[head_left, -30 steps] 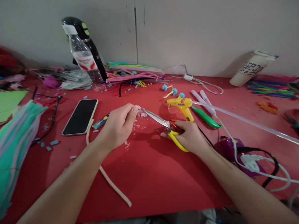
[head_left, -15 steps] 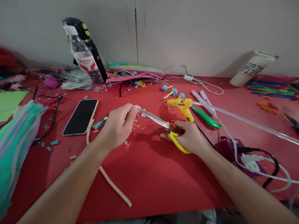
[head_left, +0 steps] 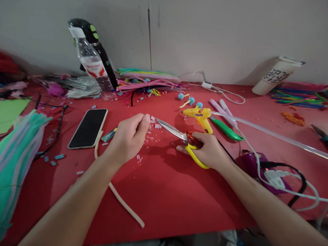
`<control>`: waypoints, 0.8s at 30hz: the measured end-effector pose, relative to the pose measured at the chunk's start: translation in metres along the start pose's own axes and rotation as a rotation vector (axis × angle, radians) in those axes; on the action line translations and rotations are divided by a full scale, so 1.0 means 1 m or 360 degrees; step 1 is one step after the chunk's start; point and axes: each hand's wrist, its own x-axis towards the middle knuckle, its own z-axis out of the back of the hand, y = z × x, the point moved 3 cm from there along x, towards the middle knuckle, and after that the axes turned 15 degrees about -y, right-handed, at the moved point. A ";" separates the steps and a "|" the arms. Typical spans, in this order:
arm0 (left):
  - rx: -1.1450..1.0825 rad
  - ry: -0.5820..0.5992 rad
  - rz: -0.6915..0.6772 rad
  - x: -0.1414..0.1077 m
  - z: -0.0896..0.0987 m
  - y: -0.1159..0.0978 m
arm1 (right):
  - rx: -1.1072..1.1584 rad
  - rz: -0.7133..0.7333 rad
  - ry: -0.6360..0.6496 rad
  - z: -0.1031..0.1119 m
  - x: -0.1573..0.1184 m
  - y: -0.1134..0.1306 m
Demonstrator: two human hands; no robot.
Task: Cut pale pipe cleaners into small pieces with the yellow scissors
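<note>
My right hand grips a pair of scissors with yellow and orange-red handles. Their blades look closed, tips pointing left, a short gap from my left hand. The left thumb is pressed against the curled fingers; whatever is pinched there is hidden or too small to name. Just past those fingertips are small pale pink cut pieces, with finer crumbs scattered below. A cream pipe cleaner runs along the table under my left forearm. Beyond my right hand a yellow glue gun lies with a clear glue stick in it.
A phone and a bundle of teal and lilac pipe cleaners lie at left. Bottles and more pipe cleaners stand or lie along the wall. At right are a green-handled tool, a purple power strip with cables, and a cup.
The scissor tips have drawn back slightly to the right, away from my left fingertips. A small pale pink piece now shows beside those fingertips. My left hand has barely shifted.
</note>
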 end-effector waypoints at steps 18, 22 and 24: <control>-0.0011 0.0004 0.0007 -0.001 -0.002 0.001 | -0.0030 0.0032 0.0028 -0.001 0.002 0.000; 0.0010 -0.0026 0.0016 -0.001 -0.002 0.001 | -0.0053 0.0024 -0.0014 -0.002 0.002 -0.002; 0.0020 -0.0040 0.0018 -0.001 -0.002 0.002 | -0.0050 0.0017 -0.0025 -0.002 0.002 -0.002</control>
